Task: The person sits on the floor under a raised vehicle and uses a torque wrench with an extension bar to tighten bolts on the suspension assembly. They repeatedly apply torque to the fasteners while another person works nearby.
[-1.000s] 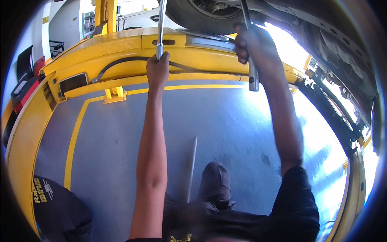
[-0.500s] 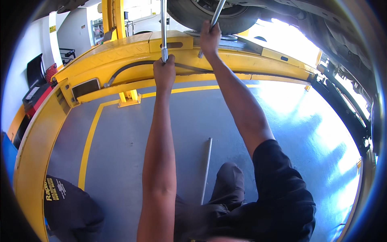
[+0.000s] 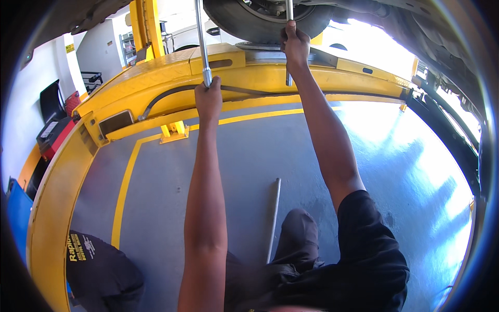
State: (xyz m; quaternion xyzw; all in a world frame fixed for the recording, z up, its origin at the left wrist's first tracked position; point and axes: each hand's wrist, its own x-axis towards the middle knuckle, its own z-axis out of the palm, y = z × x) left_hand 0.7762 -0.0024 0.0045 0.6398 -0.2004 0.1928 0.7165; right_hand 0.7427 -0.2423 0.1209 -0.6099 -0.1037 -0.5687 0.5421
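Your left grip (image 3: pixel 209 101) is closed at the left bar's (image 3: pixel 202 39) lower end, your right grip (image 3: pixel 297 48) wrapped round the right bar (image 3: pixel 289 77) above its lower end, both running up, nearly parallel, before the yellow ramp (image 3: pixel 252 76).

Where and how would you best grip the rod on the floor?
I'd grip the rod near the middle of its visible length, from above and its left, closing across it: it is slim, straight and seems to lie flat, and the person's leg is close along its right side.
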